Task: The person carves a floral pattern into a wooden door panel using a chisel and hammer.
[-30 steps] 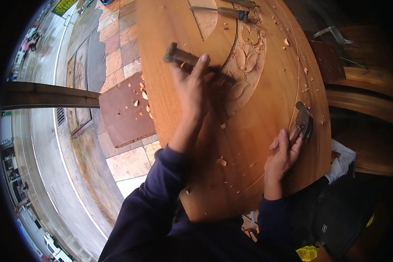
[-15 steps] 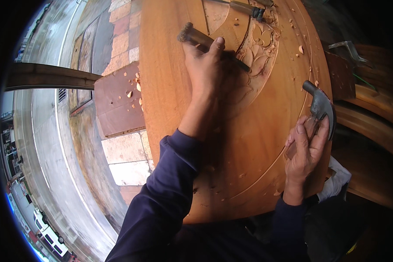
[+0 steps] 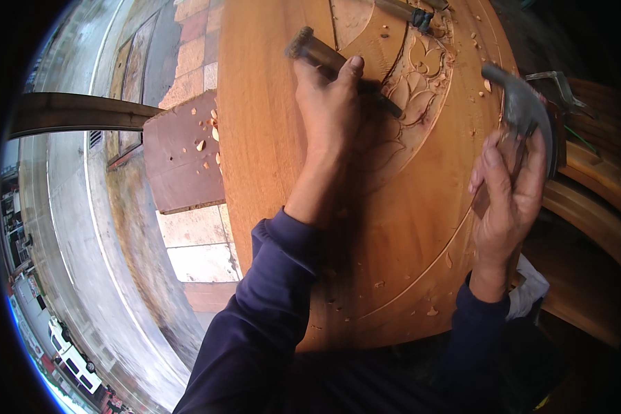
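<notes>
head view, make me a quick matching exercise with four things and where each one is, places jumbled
Things
1. hammer
2. chisel
3. brown board
4. white vehicle

Places
a. left of the wooden panel, bearing wood chips
b. in the left hand
c. near the picture's lower left
d. in the right hand

Pairs: 1-d, 2-b, 3-a, 4-c

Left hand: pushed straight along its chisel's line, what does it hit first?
Most likely the carved wood just past the tip of the chisel; depth is unclear, so the tip may already touch.
</notes>
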`<action>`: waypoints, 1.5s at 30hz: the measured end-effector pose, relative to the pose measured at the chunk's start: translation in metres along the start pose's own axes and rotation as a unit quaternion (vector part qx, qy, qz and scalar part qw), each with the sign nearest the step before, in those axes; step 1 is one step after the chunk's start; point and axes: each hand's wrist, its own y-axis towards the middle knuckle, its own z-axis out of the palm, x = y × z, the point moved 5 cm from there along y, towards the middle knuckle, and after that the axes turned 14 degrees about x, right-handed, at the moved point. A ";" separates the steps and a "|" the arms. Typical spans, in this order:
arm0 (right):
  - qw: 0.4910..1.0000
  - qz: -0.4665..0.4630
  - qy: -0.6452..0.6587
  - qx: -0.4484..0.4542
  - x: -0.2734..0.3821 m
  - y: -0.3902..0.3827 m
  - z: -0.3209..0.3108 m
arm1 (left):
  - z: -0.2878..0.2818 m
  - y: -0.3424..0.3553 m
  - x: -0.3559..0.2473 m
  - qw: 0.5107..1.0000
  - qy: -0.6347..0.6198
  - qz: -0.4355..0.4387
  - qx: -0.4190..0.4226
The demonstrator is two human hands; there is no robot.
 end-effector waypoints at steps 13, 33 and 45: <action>0.859 -0.067 -0.424 0.280 0.052 0.192 0.114 | 0.015 -0.007 -0.018 0.999 0.048 0.013 -0.014; 0.682 -0.123 -0.540 0.477 0.045 0.209 0.116 | 0.021 -0.007 -0.034 0.988 0.106 0.107 -0.013; 0.746 -0.153 -0.468 0.448 0.046 0.197 0.085 | 0.032 -0.008 -0.036 0.983 0.124 0.135 -0.005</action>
